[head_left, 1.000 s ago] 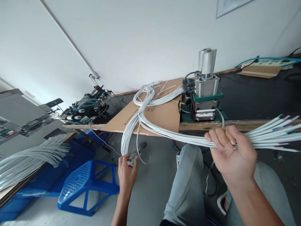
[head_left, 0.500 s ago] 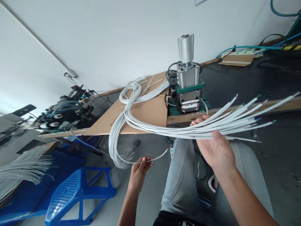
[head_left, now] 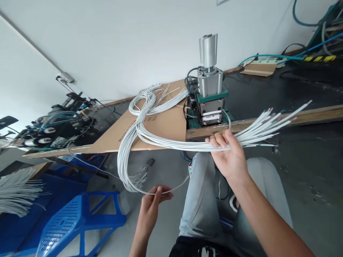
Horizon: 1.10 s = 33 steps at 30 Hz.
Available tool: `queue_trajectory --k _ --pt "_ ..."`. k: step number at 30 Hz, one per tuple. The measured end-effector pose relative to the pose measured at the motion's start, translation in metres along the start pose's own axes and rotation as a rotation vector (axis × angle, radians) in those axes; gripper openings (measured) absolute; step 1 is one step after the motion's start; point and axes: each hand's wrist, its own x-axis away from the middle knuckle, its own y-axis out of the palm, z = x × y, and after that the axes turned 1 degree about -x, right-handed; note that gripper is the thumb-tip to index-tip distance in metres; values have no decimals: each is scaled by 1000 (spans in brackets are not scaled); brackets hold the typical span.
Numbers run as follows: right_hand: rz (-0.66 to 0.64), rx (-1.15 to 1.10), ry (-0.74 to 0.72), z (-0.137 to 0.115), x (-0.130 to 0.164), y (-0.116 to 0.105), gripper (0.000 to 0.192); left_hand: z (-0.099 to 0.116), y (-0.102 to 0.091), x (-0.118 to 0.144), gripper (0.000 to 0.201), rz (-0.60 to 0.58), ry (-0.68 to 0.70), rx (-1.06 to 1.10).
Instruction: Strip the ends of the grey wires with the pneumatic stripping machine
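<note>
Below the press [head_left: 209, 93], your right hand [head_left: 229, 157] grips a bundle [head_left: 187, 144] of white wires, its cut ends fanning right of the press and the rest looping left across the cardboard [head_left: 160, 125]. Your left hand [head_left: 152, 203], lower and left of the press, pinches one wire [head_left: 171, 188] drawn from the hanging loop. Judging by this, one wire is singled out; none sits in the press, so the bundle seems left to do.

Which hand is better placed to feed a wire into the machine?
Probably right. The right hand grips the wire bundle just in front of the machine. The left hand pinches one wire low, below the table edge.
</note>
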Motion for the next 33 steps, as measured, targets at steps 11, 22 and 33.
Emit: queue_trajectory --k 11,22,33 --pt "-85 42 5 4 14 4 54 5 -43 -35 108 790 249 -746" --pt "-17 18 6 -4 8 11 58 6 -115 -114 24 653 -6 -886" --pt "101 -18 -22 -25 -28 -24 56 16 -175 -118 27 455 -25 -696"
